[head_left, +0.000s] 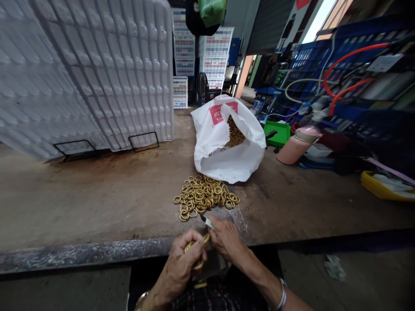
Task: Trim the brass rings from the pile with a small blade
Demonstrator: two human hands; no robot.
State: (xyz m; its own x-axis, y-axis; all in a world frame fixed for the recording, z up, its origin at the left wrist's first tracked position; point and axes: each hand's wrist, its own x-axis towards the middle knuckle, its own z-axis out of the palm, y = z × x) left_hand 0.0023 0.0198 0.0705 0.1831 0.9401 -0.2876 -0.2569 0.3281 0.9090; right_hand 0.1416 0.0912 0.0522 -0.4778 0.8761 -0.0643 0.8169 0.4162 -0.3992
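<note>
1. Brown worktable: its front edge runs crosswise beneath the grip. Clear ribbed trays are stood on end, far to the left and beyond the grip; stacked crates are seen in the background.

2. Left hand: fingers are curled and closed around several held rings, gold in colour. The exact count is hidden by the fingers.

3. Right hand: a small dark-tipped piece with a pale band is pinched at the fingertips, the tip directed away from the body and toward the left. Its type cannot be determined.

4. Governing relation (judged): the held rings are positioned at the inner side of the left grip, facing the right hand, with one ring projected into the narrow gap between the hands. Whether that ring is touched by the right fingers cannot be told.

5. Loose pile of rings: located directly beyond both hands, spread wider from side to side than in depth. The right fingertips are placed nearer to it than the left.

6. White bag: located beyond the pile, its mouth turned toward the hands; more rings are visible inside.
</note>
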